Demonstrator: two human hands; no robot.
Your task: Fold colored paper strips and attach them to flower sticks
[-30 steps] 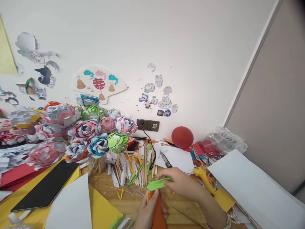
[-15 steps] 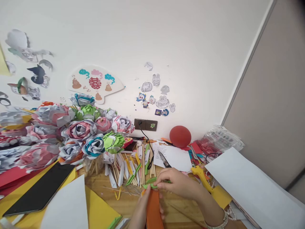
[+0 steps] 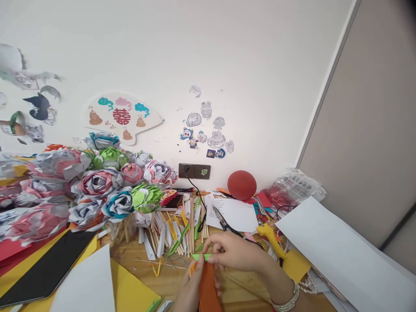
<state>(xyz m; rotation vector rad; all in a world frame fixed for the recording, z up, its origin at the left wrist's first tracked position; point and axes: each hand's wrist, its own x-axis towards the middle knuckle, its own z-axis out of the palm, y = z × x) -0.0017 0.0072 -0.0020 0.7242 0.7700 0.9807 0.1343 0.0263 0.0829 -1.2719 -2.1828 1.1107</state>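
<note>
My left hand (image 3: 191,286) is wrapped round a long folded strip of orange paper (image 3: 208,290), its thumb near the strip's top end. Across that end lies a folded green paper strip (image 3: 201,257). My right hand (image 3: 238,251) pinches the green strip's right end between thumb and fingers, and a bracelet circles the wrist. Just beyond my hands, thin wooden sticks (image 3: 191,234) and folded paper strips in white, yellow and green lie in a pile. Open black-handled scissors (image 3: 221,218) rest on a printed white sheet (image 3: 242,214) behind my right hand.
Paper flowers (image 3: 100,182) crowd the left. In front lie a black tablet (image 3: 48,266), yellow paper (image 3: 133,286) and a white sheet (image 3: 86,281). A red balloon (image 3: 242,185) sits by the wall. On the right are a yellow glue gun (image 3: 272,238) and large white paper (image 3: 347,247).
The green strip now lies straighter across the orange paper's end, and my right fingers have shifted slightly along it. The whole view has turned a little to the right.
</note>
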